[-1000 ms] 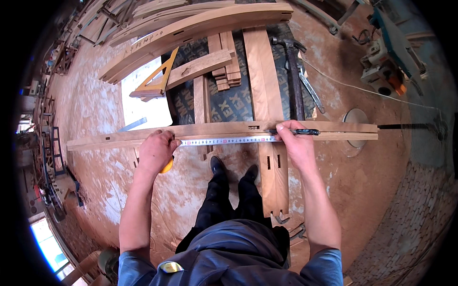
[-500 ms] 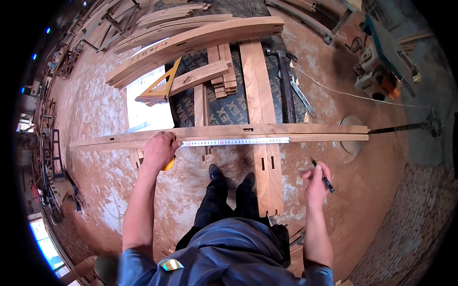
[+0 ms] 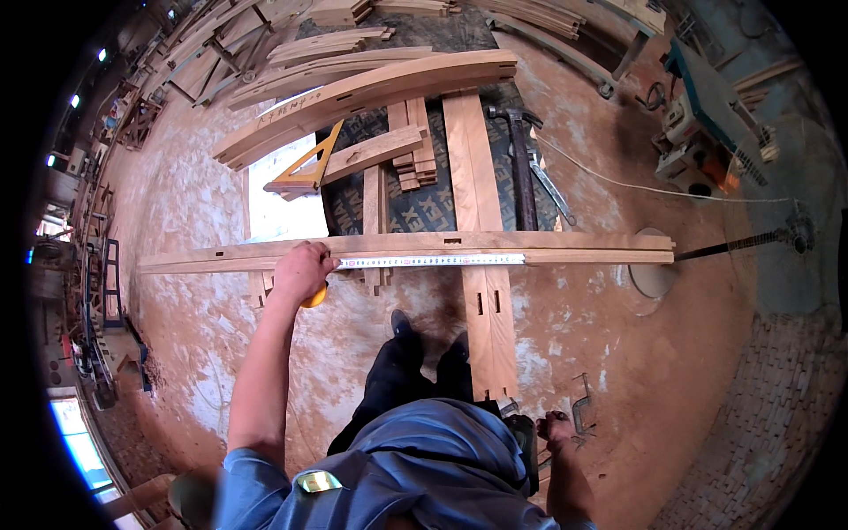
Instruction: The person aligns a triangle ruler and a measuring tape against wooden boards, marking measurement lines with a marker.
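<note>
My left hand (image 3: pixel 302 269) is closed round a yellow tape measure (image 3: pixel 314 296), at the near edge of a long pair of wooden rails (image 3: pixel 583 243). The tape's white blade (image 3: pixel 433 261) lies pulled out to the right along the rails. A small mortise shows in the rails above the blade. My right hand (image 3: pixel 556 427) is down by my right hip, beside a dark pouch (image 3: pixel 523 433). Its fingers are curled in shadow, and what they hold cannot be made out. Under the rails, a pair of mortised boards (image 3: pixel 490 336) runs toward me.
Beyond the rails lie a yellow set square (image 3: pixel 309 163), a claw hammer (image 3: pixel 523 168), a wrench (image 3: pixel 552 190), stacked short pieces (image 3: pixel 415 159) and long curved timbers (image 3: pixel 380 84). Metal clamps (image 3: pixel 580 406) are near my right hand. A machine (image 3: pixel 698 132) stands at the far right.
My right hand, with a dark pen in it before, has dropped from near the rails to my hip; the pen no longer shows. My left hand stays on the tape measure.
</note>
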The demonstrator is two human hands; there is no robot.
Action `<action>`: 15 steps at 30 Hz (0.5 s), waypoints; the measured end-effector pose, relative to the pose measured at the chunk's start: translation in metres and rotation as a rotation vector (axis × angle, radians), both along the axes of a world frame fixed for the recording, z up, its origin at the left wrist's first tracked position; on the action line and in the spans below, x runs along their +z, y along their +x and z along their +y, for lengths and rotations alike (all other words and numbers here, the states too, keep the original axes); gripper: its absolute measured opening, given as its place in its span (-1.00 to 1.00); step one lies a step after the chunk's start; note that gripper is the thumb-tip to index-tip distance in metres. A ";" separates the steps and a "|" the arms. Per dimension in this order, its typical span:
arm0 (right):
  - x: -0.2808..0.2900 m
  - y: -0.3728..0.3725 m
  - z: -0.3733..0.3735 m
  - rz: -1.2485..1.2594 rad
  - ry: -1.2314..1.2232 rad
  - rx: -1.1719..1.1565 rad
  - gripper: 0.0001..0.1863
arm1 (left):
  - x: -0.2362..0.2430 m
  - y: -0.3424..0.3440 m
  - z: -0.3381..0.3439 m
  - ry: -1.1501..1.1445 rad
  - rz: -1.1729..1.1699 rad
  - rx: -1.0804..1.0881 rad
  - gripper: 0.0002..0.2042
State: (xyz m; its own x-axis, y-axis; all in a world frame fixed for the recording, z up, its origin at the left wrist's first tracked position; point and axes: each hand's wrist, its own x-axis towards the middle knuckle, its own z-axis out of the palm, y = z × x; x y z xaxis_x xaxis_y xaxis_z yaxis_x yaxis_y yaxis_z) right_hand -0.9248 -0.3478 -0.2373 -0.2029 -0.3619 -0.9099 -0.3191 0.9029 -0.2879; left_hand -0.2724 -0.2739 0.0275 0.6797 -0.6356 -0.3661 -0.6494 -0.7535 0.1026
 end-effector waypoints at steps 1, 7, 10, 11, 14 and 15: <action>-0.001 0.003 -0.001 -0.061 -0.026 -0.013 -0.79 | -0.001 0.001 0.000 0.006 -0.005 0.000 -0.64; -0.004 0.034 -0.029 -0.114 -0.168 -0.019 -0.74 | -0.003 0.002 0.002 -0.002 -0.015 0.011 -0.64; 0.001 0.048 -0.046 -0.179 -0.244 -0.072 -0.73 | -0.002 -0.001 0.001 -0.058 -0.024 0.013 -0.67; 0.004 0.052 -0.049 -0.210 -0.256 -0.066 -0.74 | -0.002 -0.001 0.000 -0.067 -0.016 0.014 -0.66; 0.011 0.058 -0.053 -0.183 -0.244 -0.088 -0.75 | -0.002 -0.003 0.001 -0.069 -0.008 0.027 -0.66; 0.012 0.059 -0.053 -0.171 -0.234 -0.085 -0.75 | -0.002 -0.002 0.001 -0.063 -0.007 0.026 -0.65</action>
State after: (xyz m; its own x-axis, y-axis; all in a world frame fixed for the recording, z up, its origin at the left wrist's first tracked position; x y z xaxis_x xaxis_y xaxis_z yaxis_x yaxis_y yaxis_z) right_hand -0.8655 -0.4008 -0.2251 -0.0926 -0.5544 -0.8271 -0.1741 0.8269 -0.5347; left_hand -0.2744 -0.2725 0.0260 0.6988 -0.6393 -0.3209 -0.6306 -0.7624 0.1456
